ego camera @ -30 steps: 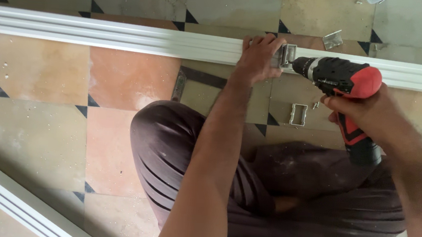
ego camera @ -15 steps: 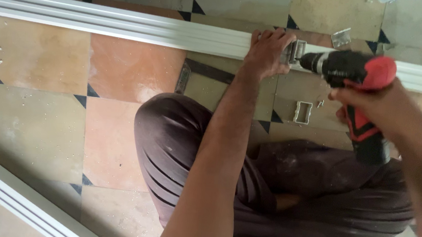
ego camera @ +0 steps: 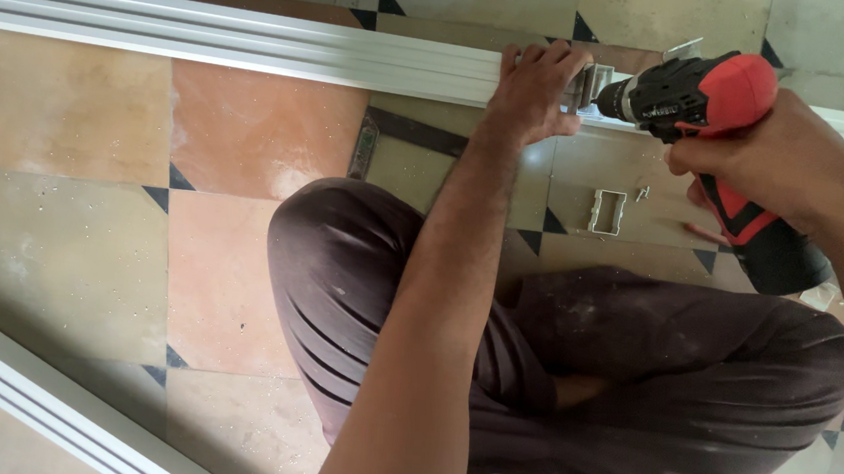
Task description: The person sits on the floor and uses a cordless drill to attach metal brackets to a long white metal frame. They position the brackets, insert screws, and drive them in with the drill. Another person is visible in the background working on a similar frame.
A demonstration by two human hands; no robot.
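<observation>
The right hand (ego camera: 769, 159) is wrapped around the grip of a red and black cordless drill (ego camera: 699, 93), its nose aimed sideways at a small metal bracket (ego camera: 588, 83); the left hand (ego camera: 537, 94) is closed over the bracket, pinning it against the long aluminium rail (ego camera: 237, 40) that lies across the floor just beyond the person's folded knees. The drill looks fairly heavy at its battery end (the dark block below the fist), so the pistol grip seems the right place to take it; its casing is stiff and probably not slippery. The rail is rigid, light for its length and smooth, likely to slide on tile unless pressed down near the working spot, as the left hand does; the bracket is small and thin, best pinched flat by the fingertips.

The floor (ego camera: 73, 210) is of cream and terracotta tiles with small dark corner triangles, dusted with pale specks; a small rectangular metal frame piece (ego camera: 607, 211) and a loose screw (ego camera: 642, 194) lie near the knees; a second white rail (ego camera: 38, 392) runs along the lower left edge.
</observation>
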